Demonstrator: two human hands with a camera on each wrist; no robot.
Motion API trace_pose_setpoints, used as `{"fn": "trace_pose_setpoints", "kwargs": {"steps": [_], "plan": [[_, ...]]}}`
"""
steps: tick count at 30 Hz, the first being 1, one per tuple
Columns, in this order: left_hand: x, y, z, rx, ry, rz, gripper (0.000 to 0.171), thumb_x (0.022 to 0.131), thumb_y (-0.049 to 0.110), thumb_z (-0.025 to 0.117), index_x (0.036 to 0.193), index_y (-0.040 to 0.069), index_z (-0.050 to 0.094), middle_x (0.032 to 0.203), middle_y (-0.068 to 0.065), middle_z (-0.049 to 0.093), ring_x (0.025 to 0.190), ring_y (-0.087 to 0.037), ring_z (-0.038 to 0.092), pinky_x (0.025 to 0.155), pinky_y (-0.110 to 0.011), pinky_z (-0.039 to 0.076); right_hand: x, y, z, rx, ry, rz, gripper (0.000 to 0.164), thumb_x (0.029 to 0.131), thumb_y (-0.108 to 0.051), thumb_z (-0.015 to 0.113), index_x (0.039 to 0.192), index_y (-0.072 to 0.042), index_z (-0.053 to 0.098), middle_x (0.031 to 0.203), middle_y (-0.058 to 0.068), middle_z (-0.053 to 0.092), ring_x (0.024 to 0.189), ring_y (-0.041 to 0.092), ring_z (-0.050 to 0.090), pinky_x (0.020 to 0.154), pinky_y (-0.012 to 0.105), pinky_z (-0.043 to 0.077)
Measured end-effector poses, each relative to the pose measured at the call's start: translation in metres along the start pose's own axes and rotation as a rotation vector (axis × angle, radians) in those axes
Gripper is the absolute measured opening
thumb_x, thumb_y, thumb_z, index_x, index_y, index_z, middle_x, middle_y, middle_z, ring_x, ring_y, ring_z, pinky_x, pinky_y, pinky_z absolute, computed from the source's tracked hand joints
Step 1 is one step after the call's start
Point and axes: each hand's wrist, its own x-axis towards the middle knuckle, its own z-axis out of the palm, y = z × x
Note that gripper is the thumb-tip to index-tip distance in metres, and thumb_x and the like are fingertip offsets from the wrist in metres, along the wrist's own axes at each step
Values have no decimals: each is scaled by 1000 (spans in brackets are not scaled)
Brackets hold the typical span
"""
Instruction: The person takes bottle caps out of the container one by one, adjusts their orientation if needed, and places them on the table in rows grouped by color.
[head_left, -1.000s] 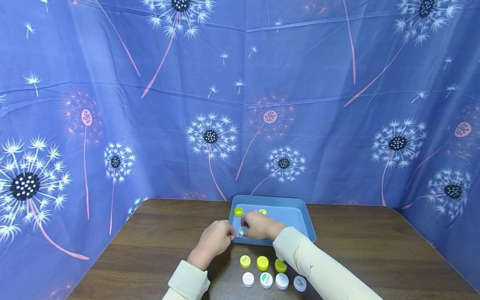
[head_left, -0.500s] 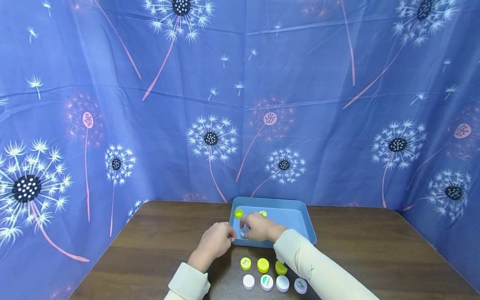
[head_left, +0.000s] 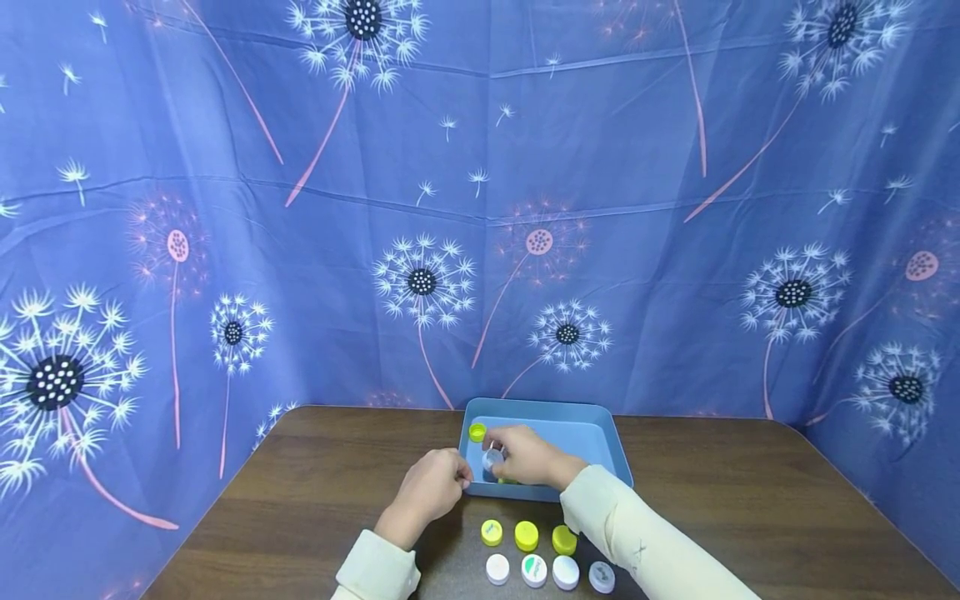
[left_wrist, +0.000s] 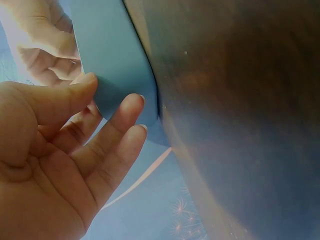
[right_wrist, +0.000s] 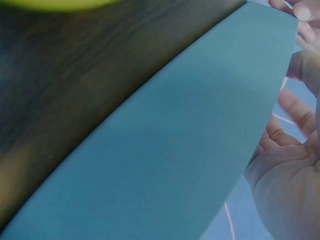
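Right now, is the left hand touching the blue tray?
Touching. The left wrist view shows it: the left hand has its thumb tip lapped over the edge of the blue tray, with no gap visible.

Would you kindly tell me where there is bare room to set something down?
Bare table lies right of the blue tray and left of the left hand. The tray's far right part looks bare too. Crowded: the tray's left part, around the right hand, and the table in front, with seven caps.
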Motion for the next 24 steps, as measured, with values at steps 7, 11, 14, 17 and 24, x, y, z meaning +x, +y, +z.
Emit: {"fn": "trace_pose_setpoints", "kwargs": {"steps": [7, 11, 14, 17, 24], "plan": [[-1, 2, -1, -1, -3, -6, 11, 79, 9, 67, 72, 17, 71, 73, 14, 54, 65, -3, 50, 58, -27, 46, -15, 3, -11, 128, 56, -12, 24, 83, -8, 62, 105, -14, 68, 99, -2, 60, 74, 13, 52, 63, 25, 46], [-1, 2, -1, -2, -13, -20, 11, 79, 9, 67, 72, 17, 70, 72, 15, 53, 64, -3, 49, 58, -26, 45, -22, -2, -22, 156, 104, 15, 25, 80, -8, 65, 103, -19, 67, 98, -3, 59, 71, 15, 53, 59, 25, 47], [-1, 2, -1, -3, -21, -33, 12, 79, 9, 67, 72, 17, 70, 71, 15, 52, 64, -3, 49, 58, -26, 44, -30, -9, -33, 190, 130, 27, 25, 80, -9, 66, 104, -18, 65, 97, -2, 61, 71, 16, 56, 56, 25, 48], [-1, 2, 0, -9, -26, -40, 12, 79, 9, 67, 71, 17, 70, 71, 15, 52, 65, -4, 48, 58, -26, 44, -42, -13, -42, 221, 147, 24, 23, 83, -14, 66, 105, -19, 63, 101, 0, 63, 77, 14, 59, 59, 25, 49], [-1, 3, 1, -13, -22, -34, 12, 79, 9, 67, 72, 17, 70, 72, 15, 52, 66, -4, 49, 59, -27, 44, -78, -21, -57, 248, 193, 41, 18, 84, -24, 66, 102, -24, 61, 93, -9, 63, 83, 9, 60, 68, 29, 50]]}}
